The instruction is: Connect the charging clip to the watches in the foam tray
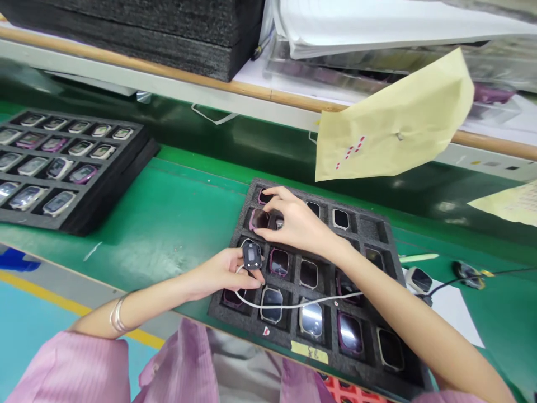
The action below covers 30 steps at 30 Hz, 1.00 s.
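A black foam tray (369, 226) with several small watch-like devices in its pockets lies on the green belt in front of me. My left hand (224, 271) pinches a small black connector block (252, 257) on a white cable (293, 305) at the tray's left side. My right hand (293, 221) reaches across to the tray's far-left pockets, its fingers curled round a purple-edged device (260, 218) there. The white cable runs across the tray's lower rows toward the right.
A second foam tray (104, 193) full of devices sits at the left on the belt. A yellow paper sheet (394, 123) hangs from the shelf above. Another device (419, 279) and a black cable lie on white paper at the right. Foam stacks (168, 33) sit on the shelf.
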Motion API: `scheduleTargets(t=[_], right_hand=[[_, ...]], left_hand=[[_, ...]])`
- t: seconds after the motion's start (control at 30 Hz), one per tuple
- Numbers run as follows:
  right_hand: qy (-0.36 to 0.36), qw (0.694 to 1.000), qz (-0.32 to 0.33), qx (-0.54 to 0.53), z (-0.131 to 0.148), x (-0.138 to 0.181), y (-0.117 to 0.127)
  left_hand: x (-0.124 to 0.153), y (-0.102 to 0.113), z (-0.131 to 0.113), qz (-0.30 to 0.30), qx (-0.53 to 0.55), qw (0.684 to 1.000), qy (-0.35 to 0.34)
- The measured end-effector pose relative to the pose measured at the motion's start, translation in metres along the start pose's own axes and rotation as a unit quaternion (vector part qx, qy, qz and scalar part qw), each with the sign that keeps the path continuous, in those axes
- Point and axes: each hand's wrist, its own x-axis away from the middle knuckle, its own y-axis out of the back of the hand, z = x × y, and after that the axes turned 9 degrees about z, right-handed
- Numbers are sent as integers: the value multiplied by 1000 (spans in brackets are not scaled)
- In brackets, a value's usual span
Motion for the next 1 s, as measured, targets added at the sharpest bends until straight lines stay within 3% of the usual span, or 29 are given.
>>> scheduleTargets(t=[0.07,0.13,0.23,0.37,0.6,0.87,1.0], right_hand=[[82,994,18,-71,7,16,5],[124,989,39,-64,14,32,2],[131,990,27,-36,20,46,-11],[151,988,-6,-26,19,50,-27],[187,980,-58,30,21,50,-31],[187,974,-119,-44,15,56,-52],[176,972,-116,-99,13,55,-56]], left_hand=[[-1,2,1,13,7,1000,-8],[-1,3,2,29,7,999,-15],[-1,0,2,24,-2,999,-29],[-2,-6,3,-30,-40,998,-43],[-5,-12,13,-89,-84,989,-78],[-1,-12,11,-55,-75,994,-60],[1,-9,12,-38,-70,996,-46]])
